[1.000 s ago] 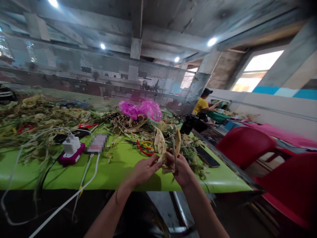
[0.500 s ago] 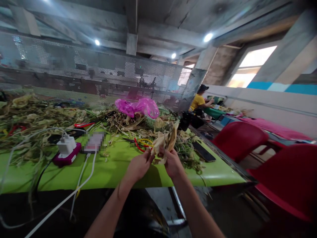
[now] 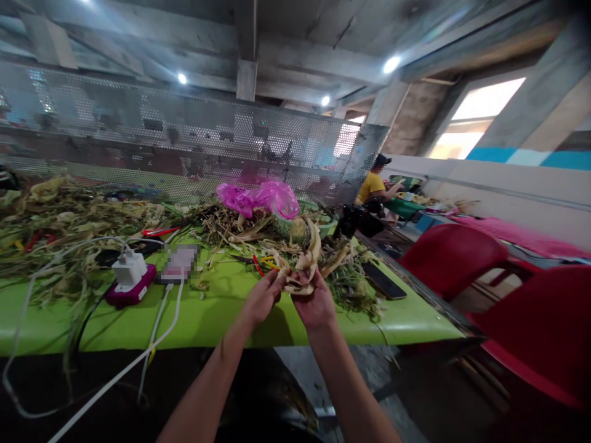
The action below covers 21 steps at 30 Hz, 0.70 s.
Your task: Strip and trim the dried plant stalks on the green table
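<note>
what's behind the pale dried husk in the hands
Past the pale dried husk, held by the left hand and right hand, a green basket and dried plant scraps show. Whatever lies directly behind the husk is covered, so I cannot tell.

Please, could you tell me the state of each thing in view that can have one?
Dried husk: curled, raised above the green table
Left hand: fingers closed at the husk's edge
Right hand: palm up, holding the husk
Pink plastic bag: crumpled
White charger: plugged into the purple power block
Black smartphone: lying flat, screen dark
Ceiling light: lit
</note>
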Tool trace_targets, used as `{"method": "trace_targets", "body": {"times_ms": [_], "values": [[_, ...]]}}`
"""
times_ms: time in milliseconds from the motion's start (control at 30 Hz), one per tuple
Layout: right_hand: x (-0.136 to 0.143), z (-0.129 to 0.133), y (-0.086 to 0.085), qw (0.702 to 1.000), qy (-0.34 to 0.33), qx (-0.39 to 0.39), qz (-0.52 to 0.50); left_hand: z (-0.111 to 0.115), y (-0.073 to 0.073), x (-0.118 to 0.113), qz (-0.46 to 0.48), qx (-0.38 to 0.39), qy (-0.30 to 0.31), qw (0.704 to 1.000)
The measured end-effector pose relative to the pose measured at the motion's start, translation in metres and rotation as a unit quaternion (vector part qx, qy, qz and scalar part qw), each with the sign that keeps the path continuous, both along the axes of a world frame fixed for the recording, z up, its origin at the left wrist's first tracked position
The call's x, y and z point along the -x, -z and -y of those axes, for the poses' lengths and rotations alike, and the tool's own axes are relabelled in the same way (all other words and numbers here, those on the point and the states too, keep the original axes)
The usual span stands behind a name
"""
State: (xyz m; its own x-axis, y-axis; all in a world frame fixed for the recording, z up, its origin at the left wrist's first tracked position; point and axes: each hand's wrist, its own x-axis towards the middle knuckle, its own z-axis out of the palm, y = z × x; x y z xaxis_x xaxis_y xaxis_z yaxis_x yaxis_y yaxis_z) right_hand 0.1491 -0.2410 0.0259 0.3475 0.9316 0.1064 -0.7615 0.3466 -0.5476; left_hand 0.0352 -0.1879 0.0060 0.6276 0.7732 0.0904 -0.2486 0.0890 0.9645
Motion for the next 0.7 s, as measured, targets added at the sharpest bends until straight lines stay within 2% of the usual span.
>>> {"method": "trace_targets", "body": {"times_ms": [100, 167, 233, 333, 500, 600, 700], "values": [[-0.003, 0.007, -0.002, 0.999, -0.030, -0.014, -0.036, 0.000, -0.004, 0.011, 0.076, 0.101, -0.016, 0.992], [-0.008, 0.012, -0.004, 0.999, -0.040, 0.000, -0.030, 0.001, -0.005, 0.017, 0.097, 0.118, -0.027, 0.988], [-0.013, 0.017, -0.008, 0.999, -0.044, 0.007, -0.012, 0.001, -0.005, 0.019, 0.110, 0.110, 0.004, 0.988], [-0.019, 0.022, -0.015, 0.999, -0.038, -0.004, 0.009, 0.003, -0.003, 0.017, 0.112, 0.087, 0.055, 0.988], [-0.027, 0.025, -0.018, 0.998, -0.056, 0.018, 0.039, 0.008, -0.001, 0.010, 0.033, 0.048, 0.028, 0.998], [-0.033, 0.026, -0.014, 0.995, -0.071, 0.036, 0.052, 0.010, -0.002, 0.008, -0.020, -0.031, 0.028, 0.999], [-0.038, 0.028, -0.010, 0.994, -0.065, 0.044, 0.070, 0.011, -0.006, 0.009, -0.064, -0.139, 0.001, 0.988]]}}
